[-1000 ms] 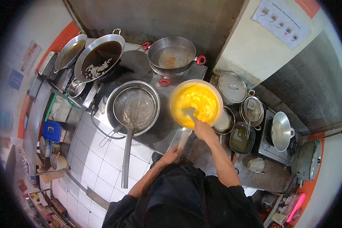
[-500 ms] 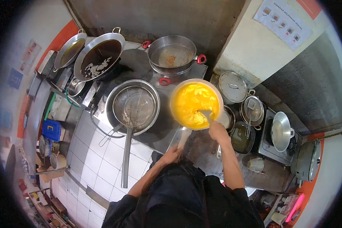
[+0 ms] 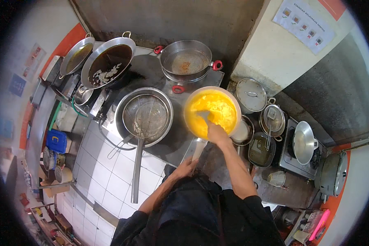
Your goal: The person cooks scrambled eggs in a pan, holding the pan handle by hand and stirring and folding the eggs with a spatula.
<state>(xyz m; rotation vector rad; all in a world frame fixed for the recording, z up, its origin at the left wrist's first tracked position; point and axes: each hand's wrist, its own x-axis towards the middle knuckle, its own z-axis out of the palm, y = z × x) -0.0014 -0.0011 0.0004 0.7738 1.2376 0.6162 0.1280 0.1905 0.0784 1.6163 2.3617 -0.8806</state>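
A pale-rimmed frying pan (image 3: pixel 237 126) holds bright yellow beaten egg (image 3: pixel 222 107), partly set into soft folds, with runnier egg towards the left. My left hand (image 3: pixel 186 167) is closed round the pan's light handle (image 3: pixel 197 150), close to my body. Over the pan's near side, my right hand (image 3: pixel 217 133) grips a grey spatula (image 3: pixel 203 115). Its blade dips into the egg left of the middle; my fingers cover most of its handle.
Left of the pan, a long-handled strainer (image 3: pixel 147 117) rests in a metal bowl (image 3: pixel 168 132). Behind stands a red-handled steamer pot (image 3: pixel 186 59). A wok of dark oil (image 3: pixel 107 65) sits far left. Lidded pot (image 3: pixel 251 95), square pan (image 3: pixel 261 149) and stove (image 3: pixel 299 143) stand right.
My right hand has swept the spatula leftward through the egg, from the pan's right side to its left. More folded egg shows on the right. My left hand stays on the handle.
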